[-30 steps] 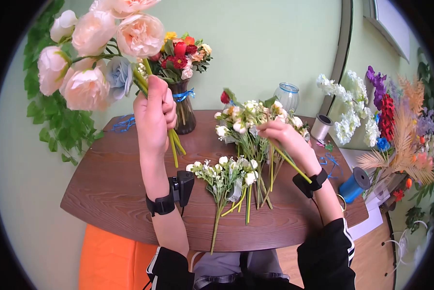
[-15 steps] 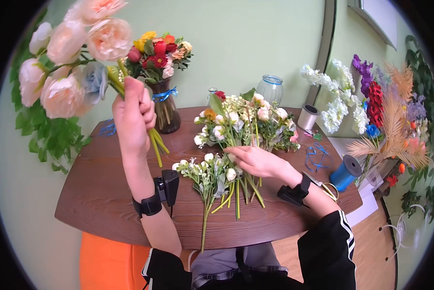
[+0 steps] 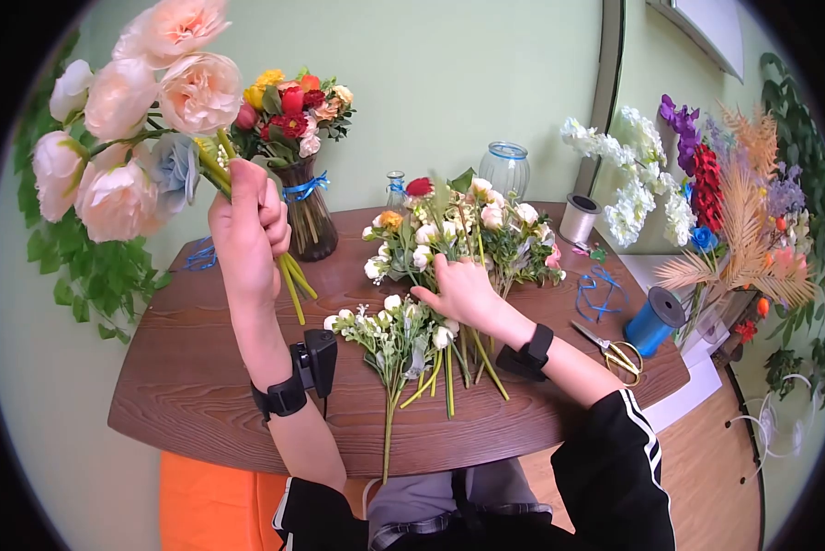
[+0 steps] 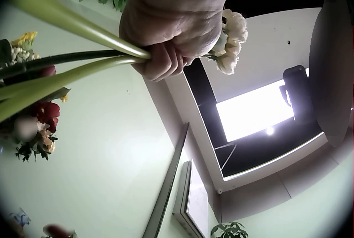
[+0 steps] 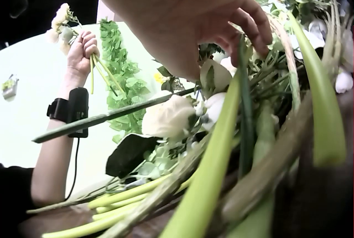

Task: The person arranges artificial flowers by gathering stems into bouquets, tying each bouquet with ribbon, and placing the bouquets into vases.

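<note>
My left hand (image 3: 250, 225) grips the green stems (image 4: 83, 30) of a bunch of large pale pink peonies (image 3: 118, 197), raised at the left with the blooms up. A pale blue flower (image 3: 175, 170) sits among them. My right hand (image 3: 466, 296) reaches into mixed flowers (image 3: 495, 216) lying on the table, mostly white and cream buds with a red bloom (image 3: 419, 187). In the right wrist view its fingers (image 5: 251, 27) bend loosely over the stems and leaves, apart from the thumb, and their tips are partly hidden. A white-budded sprig (image 3: 387, 335) lies in front.
A tied bouquet stands in a dark glass vase (image 3: 313, 234) at the back left. Toward the right are a clear jar (image 3: 504, 174), a white ribbon spool (image 3: 580, 220), a blue spool (image 3: 653, 321), scissors (image 3: 615, 351) and loose blue ribbon (image 3: 602, 294). Taller flowers (image 3: 739, 220) stand beyond the table.
My right hand held a stem across its palm, lowered it among the flowers, and now reaches into them with no stem clearly gripped. The left hand keeps the peonies raised. The view has shifted slightly.
</note>
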The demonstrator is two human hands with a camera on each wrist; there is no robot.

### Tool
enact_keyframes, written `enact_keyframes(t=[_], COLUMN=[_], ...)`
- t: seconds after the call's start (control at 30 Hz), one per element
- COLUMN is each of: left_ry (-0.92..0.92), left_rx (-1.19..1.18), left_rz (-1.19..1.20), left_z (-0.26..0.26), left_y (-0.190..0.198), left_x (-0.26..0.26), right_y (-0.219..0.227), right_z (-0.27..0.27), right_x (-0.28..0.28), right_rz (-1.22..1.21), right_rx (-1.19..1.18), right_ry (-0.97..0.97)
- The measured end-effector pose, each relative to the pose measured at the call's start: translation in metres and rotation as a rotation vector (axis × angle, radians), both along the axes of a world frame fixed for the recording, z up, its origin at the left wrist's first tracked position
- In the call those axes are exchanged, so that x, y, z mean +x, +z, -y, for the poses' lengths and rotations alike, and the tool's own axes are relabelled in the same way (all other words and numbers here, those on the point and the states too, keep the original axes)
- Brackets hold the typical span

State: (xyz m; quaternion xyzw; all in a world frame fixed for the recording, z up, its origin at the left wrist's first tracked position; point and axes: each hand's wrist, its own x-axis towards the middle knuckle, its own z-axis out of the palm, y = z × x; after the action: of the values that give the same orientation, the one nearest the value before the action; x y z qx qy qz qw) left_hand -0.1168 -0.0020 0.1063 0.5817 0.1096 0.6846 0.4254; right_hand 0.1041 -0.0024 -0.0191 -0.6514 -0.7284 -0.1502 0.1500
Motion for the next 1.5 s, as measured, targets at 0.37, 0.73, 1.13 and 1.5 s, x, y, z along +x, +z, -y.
enact_keyframes(t=[0.37, 0.73, 1.13, 1.5], left_ry=[-0.001, -0.048, -0.032, -0.034], left_rx=[0.02, 0.037, 0.024, 0.028], left_rz=[-0.019, -0.012, -0.028, -0.034], left_z=[0.002, 0.001, 0.0, 0.001], left_y=[0.0, -0.002, -0.001, -0.001], left_x=[-0.002, -0.004, -0.004, -0.003], right_y=[-0.018, 0.015, 0.028, 0.012], right_z=[-0.05, -0.038, -0.009, -0.009], right_x=[-0.01, 0.04, 0.077, 0.078], right_rz=[0.303, -0.1, -0.278, -0.285], right_rx=[0.013, 0.022, 0.049, -0.074], right_ry=[-0.31, -0.068, -0.192, -0.23])
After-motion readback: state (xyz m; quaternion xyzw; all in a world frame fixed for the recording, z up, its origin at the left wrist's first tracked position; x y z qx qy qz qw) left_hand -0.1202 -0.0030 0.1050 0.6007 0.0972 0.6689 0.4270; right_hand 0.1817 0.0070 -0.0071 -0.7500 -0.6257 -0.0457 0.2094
